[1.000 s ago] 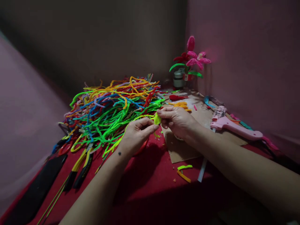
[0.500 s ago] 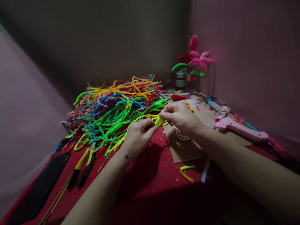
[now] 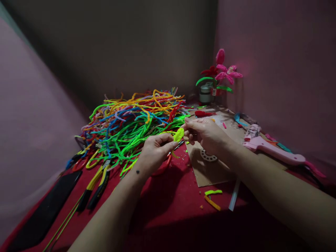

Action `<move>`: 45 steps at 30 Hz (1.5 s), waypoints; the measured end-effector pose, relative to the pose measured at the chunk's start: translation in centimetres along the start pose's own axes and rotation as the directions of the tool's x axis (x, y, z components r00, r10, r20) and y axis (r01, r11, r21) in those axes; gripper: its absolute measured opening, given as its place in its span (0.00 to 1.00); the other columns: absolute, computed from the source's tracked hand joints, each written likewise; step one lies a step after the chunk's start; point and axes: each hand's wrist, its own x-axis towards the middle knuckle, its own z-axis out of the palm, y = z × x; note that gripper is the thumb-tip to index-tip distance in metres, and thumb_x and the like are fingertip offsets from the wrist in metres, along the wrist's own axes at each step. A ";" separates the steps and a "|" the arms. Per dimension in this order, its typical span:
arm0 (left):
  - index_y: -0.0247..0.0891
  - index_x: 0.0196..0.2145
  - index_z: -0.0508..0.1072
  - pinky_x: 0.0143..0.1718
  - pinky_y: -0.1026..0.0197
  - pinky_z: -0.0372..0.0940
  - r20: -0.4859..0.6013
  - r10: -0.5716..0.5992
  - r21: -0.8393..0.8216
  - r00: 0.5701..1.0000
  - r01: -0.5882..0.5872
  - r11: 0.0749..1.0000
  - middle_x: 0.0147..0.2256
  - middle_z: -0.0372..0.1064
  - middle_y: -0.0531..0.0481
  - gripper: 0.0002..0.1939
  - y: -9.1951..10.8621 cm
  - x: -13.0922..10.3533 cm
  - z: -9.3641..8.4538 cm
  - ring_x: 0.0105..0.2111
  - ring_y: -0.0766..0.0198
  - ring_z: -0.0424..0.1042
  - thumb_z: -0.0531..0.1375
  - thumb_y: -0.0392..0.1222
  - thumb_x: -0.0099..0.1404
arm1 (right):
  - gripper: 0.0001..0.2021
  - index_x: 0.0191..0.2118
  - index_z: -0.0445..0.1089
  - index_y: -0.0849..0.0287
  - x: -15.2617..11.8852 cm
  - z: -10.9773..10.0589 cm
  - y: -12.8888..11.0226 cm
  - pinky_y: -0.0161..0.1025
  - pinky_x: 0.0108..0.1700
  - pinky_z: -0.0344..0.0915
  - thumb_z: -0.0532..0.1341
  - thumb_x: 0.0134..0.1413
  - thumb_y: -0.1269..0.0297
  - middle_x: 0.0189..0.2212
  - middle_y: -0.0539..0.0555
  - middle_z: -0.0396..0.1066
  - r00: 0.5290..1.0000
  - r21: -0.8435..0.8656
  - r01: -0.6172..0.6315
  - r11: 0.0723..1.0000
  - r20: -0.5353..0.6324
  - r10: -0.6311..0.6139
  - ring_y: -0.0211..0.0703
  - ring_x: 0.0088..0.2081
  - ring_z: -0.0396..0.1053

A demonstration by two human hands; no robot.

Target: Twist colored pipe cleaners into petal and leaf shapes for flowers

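A bright yellow looped piece of pipe cleaner (image 3: 179,135) stands up from the pinched thumb and fingers of my left hand (image 3: 157,148). A thin yellow strand (image 3: 175,155) hangs below those fingertips. Just right of the yellow piece, my right hand (image 3: 203,131) has its thumb and forefinger pressed together, the other fingers curled; what they hold, if anything, I cannot make out. A tool with a red looped handle (image 3: 168,161) and dark metal jaws shows beneath my left hand, partly hidden; I cannot tell whether the hand holds it.
A heap of coloured pipe cleaners (image 3: 126,129) lies behind my left hand. Yellow-black pliers (image 3: 94,185) and a black flat object (image 3: 46,213) lie left. Cardboard (image 3: 202,175), a pink glue gun (image 3: 273,148) and a glue stick (image 3: 234,196) are right. Pipe-cleaner flowers (image 3: 228,73) stand behind.
My right fingers have come off the yellow piece, slightly to the right and up. The red-handled tool now shows under my left hand. The whole view has shifted a little.
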 end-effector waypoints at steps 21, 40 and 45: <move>0.34 0.19 0.66 0.19 0.68 0.47 0.007 0.048 0.155 0.999 -0.049 0.987 0.16 0.52 0.57 0.11 0.0 -0.1 0.1 0.18 0.73 0.50 0.57 0.42 0.54 | 0.10 0.20 0.65 0.61 -0.1 0.1 0.5 0.33 0.21 0.51 0.59 0.46 0.61 0.15 0.47 0.61 0.996 -0.340 0.093 0.936 0.021 -0.091 0.32 0.18 0.55; 0.32 0.26 0.70 0.16 0.69 0.47 -0.053 -0.036 -0.072 0.998 0.032 0.997 0.18 0.59 0.56 0.09 -0.2 0.0 0.5 0.17 0.75 0.53 0.60 0.43 0.54 | 0.08 0.21 0.65 0.62 -0.9 0.9 0.7 0.33 0.24 0.54 0.62 0.42 0.65 0.17 0.48 0.62 0.994 -0.273 0.098 0.957 0.074 -0.081 0.32 0.20 0.59; 0.34 0.31 0.70 0.15 0.69 0.50 -0.084 -0.077 -0.157 0.993 0.063 0.985 0.16 0.59 0.59 0.09 -0.2 -0.1 0.5 0.13 0.74 0.55 0.61 0.42 0.53 | 0.06 0.19 0.66 0.63 -0.9 1.0 0.3 0.33 0.24 0.53 0.60 0.41 0.68 0.15 0.47 0.62 0.994 -0.291 0.107 0.951 0.049 -0.097 0.32 0.19 0.57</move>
